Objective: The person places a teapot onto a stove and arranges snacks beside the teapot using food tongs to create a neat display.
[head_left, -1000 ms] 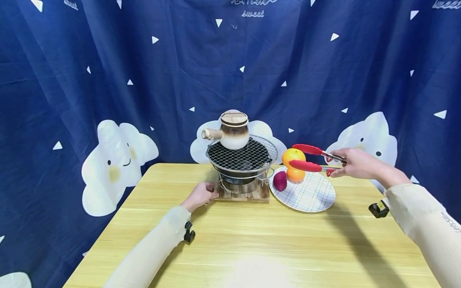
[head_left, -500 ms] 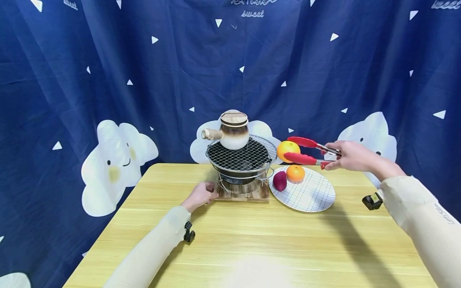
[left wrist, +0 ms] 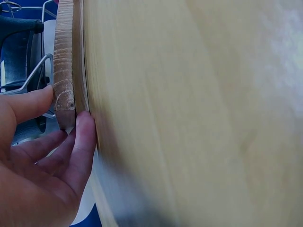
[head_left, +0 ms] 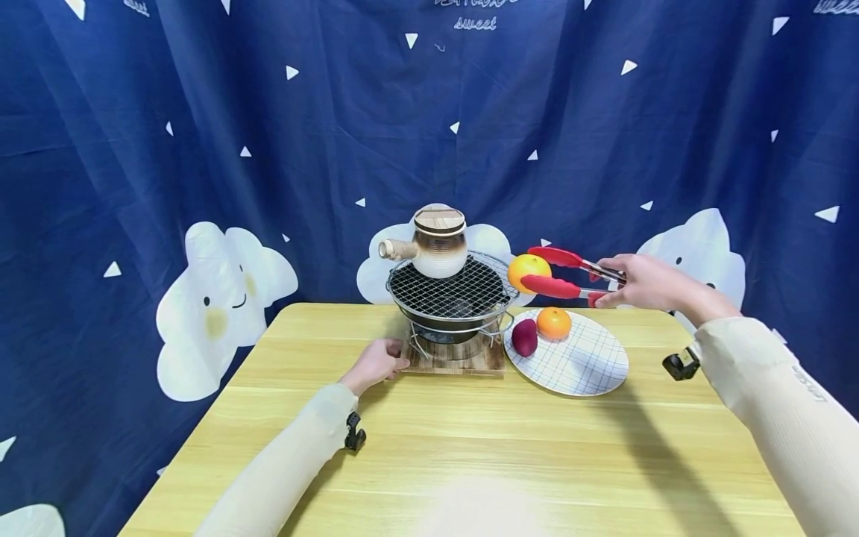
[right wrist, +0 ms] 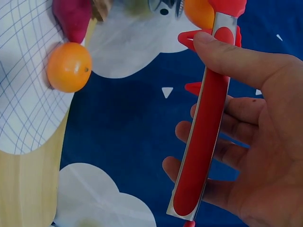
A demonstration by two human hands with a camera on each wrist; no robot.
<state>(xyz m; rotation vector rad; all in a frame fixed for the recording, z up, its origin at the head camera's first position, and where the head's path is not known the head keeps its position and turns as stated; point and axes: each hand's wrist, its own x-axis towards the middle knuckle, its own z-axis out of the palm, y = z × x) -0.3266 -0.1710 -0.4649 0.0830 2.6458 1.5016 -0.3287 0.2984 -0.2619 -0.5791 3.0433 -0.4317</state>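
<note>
My right hand (head_left: 654, 283) grips a pair of red-tipped tongs (head_left: 553, 287). Between the tongs' tips an orange (head_left: 520, 270) is held in the air, by the grill's right rim. In the right wrist view the thumb and fingers lie around the red handle (right wrist: 203, 142), and the held orange (right wrist: 199, 12) shows only in part. My left hand (head_left: 372, 365) pinches the left corner of a wooden board (head_left: 456, 365) under the round grill (head_left: 446, 294). The left wrist view has the thumb on the board's upper face and fingers along its edge (left wrist: 64, 71).
A clay pot (head_left: 439, 257) with a wooden lid and side handle stands on the grill mesh. Right of the grill, a checked plate (head_left: 590, 369) bears a smaller orange (head_left: 554, 324) and a purple-red tapered item (head_left: 525, 338), perhaps a sweet potato. A blue curtain (head_left: 335, 149) hangs behind the table.
My right hand, with tongs and orange, has risen off the plate and moved left toward the grill. The left hand has stayed at the board's corner.
</note>
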